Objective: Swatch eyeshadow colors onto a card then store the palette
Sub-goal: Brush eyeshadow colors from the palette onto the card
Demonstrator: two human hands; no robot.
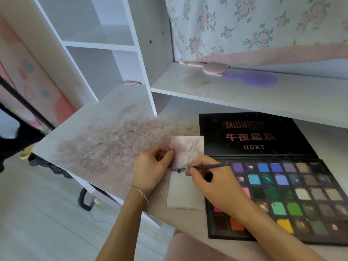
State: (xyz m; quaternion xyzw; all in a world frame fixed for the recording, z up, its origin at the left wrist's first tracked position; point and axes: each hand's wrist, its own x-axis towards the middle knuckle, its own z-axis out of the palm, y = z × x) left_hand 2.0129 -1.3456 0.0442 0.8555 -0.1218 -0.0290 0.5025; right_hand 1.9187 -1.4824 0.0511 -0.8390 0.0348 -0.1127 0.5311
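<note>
A white card [185, 194], smudged pinkish at its upper half, lies on the stained desk just left of the open eyeshadow palette [293, 198]. The palette's black lid [250, 136] lies flat behind the rows of colour pans. My left hand [152, 170] pinches the card's left edge between thumb and forefinger. My right hand [209, 181] grips a thin dark brush [207, 167], its tip pressed on the card's middle, where a purple streak shows. My right forearm covers the palette's lower left pans.
The desk top [105, 147] is smeared with powder. A raised shelf [244, 91] behind holds a purple hairbrush [252, 79] and a pink object [207, 67]. White cubby shelves [101, 42] stand at the back left. The desk's front edge runs diagonally near my left wrist.
</note>
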